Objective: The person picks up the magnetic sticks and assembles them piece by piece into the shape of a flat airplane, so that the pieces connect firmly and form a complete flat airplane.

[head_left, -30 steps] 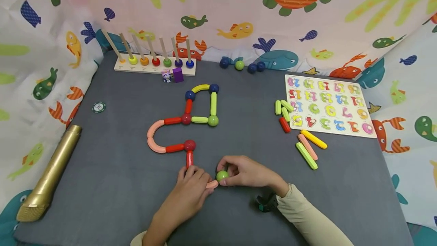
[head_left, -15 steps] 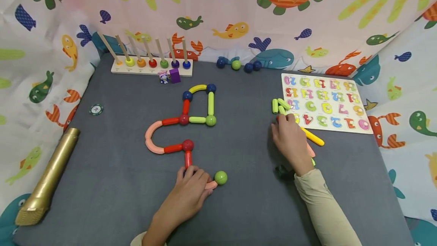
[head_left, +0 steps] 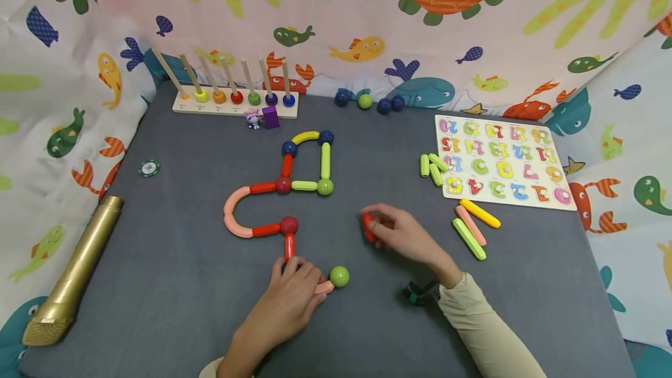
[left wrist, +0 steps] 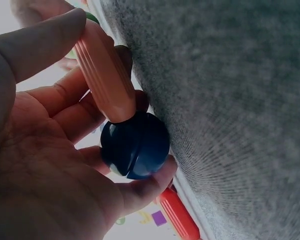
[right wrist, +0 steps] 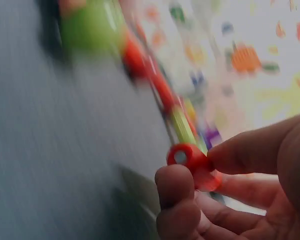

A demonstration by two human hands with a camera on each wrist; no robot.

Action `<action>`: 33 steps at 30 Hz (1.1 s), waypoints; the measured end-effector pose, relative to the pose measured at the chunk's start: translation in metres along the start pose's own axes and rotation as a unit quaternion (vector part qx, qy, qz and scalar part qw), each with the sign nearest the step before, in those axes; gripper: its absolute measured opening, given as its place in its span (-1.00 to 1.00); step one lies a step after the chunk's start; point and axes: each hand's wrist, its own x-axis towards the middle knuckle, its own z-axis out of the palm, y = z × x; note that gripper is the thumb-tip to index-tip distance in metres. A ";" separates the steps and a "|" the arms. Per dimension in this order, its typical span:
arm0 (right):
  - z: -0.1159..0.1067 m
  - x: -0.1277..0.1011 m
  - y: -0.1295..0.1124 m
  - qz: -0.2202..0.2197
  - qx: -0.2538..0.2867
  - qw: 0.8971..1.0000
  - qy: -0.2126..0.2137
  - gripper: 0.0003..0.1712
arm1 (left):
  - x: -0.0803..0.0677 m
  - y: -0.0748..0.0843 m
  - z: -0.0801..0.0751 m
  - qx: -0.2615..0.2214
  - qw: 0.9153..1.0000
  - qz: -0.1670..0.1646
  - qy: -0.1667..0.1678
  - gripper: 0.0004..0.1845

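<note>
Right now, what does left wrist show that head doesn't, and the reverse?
Left wrist only: a dark blue ball cupped under the left hand, joined to the pink rod.
Head only: the right hand pinching a short red rod, the green ball, the number puzzle board, the loose rods.
Both: left hand, pink rod, grey mat.

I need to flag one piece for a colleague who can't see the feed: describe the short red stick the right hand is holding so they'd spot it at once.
Start at the number puzzle board on the right of the grey mat, then look left towards the chain of sticks and balls. Between them the right hand pinches a short red stick. It alone is lifted in fingers; the loose sticks beside the board lie flat.
</note>
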 end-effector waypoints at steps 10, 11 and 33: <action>0.056 0.002 -0.015 -0.026 0.034 0.996 -0.077 -0.69 | 0.000 -0.001 0.002 0.006 1.000 0.013 0.008 -0.80; 0.057 0.002 -0.015 -0.025 0.033 0.996 -0.078 -0.69 | -0.001 -0.001 0.002 0.007 1.000 0.013 0.010 -0.80; 0.057 0.009 -0.014 -0.006 0.051 0.995 -0.081 -0.78 | 0.004 -0.007 -0.042 -0.074 0.986 -0.038 0.145 -0.81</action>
